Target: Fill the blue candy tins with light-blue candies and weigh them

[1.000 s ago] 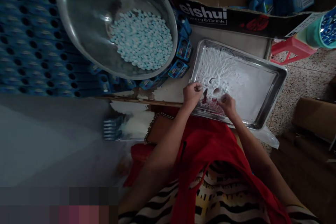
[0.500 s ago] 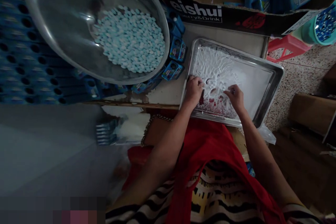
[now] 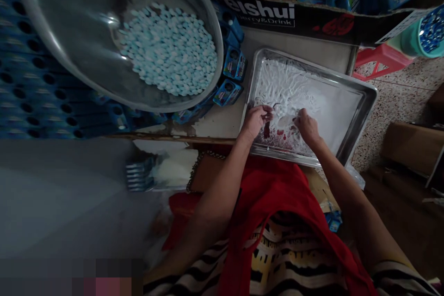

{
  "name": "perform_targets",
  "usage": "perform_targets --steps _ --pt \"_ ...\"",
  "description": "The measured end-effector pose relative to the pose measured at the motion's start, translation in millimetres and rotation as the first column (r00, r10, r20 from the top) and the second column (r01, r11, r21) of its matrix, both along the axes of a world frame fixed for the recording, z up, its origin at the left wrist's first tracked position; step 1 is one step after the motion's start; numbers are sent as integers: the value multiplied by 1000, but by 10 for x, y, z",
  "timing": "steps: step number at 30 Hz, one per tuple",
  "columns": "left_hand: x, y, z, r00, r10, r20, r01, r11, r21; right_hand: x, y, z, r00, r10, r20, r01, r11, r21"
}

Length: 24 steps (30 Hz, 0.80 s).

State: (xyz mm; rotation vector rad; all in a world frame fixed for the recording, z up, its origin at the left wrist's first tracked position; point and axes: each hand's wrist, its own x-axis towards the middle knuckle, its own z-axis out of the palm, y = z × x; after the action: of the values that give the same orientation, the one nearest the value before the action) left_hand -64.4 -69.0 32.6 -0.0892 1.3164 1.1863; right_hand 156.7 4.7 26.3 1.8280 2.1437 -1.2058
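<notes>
A shallow metal tray [image 3: 360,115] lies tilted in the view before me. In it is a white, wrinkled layer [image 3: 282,78] that could be powder or thin film; I cannot tell which. Dark red patches [image 3: 280,132] show through near its front. My left hand [image 3: 255,121] is over the tray's left part, fingers bent together at the edge of the white layer. A little to the right, my right hand [image 3: 307,127] is closed, its fingertips down at the same layer. Whatever the fingers pinch is too small or hidden to make out.
Left of the tray stands a large metal bowl [image 3: 79,51] holding pale blue pellets [image 3: 173,51]. Small blue packs [image 3: 227,92] sit around it. Behind is a cardboard box [image 3: 263,11] with blue packs inside. A red stool [image 3: 385,58] and teal tub [image 3: 412,39] are at the right.
My right hand has shifted slightly up and left, its fingers curling in tighter. My left hand has turned a little, with its fingers reaching further right. The view has shifted slightly.
</notes>
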Motion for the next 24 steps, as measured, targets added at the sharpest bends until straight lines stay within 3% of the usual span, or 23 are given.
perform_targets --steps 2,4,6,8,10,12,13,15,18,20,22,24 --pt "77 35 -23 976 -71 -205 70 997 -8 9 14 89 947 -267 -181 250 962 -110" --pt "193 60 -50 885 -151 -441 157 987 -24 58 -20 217 739 -551 -387 419 826 -376" --pt "325 70 -78 763 -219 -609 243 969 -45 141 -104 357 465 -758 -456 412 642 -647" --pt "444 68 -111 604 -318 -731 357 928 -109 227 -215 468 312 -840 -444 342 535 -772" --pt "530 59 -153 375 -452 -810 488 839 -242 281 -302 519 304 -848 -434 315 519 -795" --pt "576 45 -202 146 -542 -827 563 733 -382 282 -316 505 416 -792 -447 321 588 -742" --pt "586 36 -228 68 -556 -828 576 700 -423 262 -286 479 484 -749 -453 335 637 -694" --pt "592 17 -279 -9 -547 -837 588 674 -447 195 -161 404 586 -669 -457 382 725 -573" --pt "577 0 -340 20 -517 -856 594 695 -406 62 96 280 823 -443 -356 381 895 -233" --pt "551 -1 -364 105 -493 -864 586 732 -347 -31 230 208 985 -156 -78 157 988 5" --pt "498 -2 -366 243 -441 -864 529 807 -262 -114 299 148 981 85 177 -96 994 56" --pt "405 -12 -342 430 -338 -837 395 904 -163 -165 318 110 946 187 265 -204 978 39"
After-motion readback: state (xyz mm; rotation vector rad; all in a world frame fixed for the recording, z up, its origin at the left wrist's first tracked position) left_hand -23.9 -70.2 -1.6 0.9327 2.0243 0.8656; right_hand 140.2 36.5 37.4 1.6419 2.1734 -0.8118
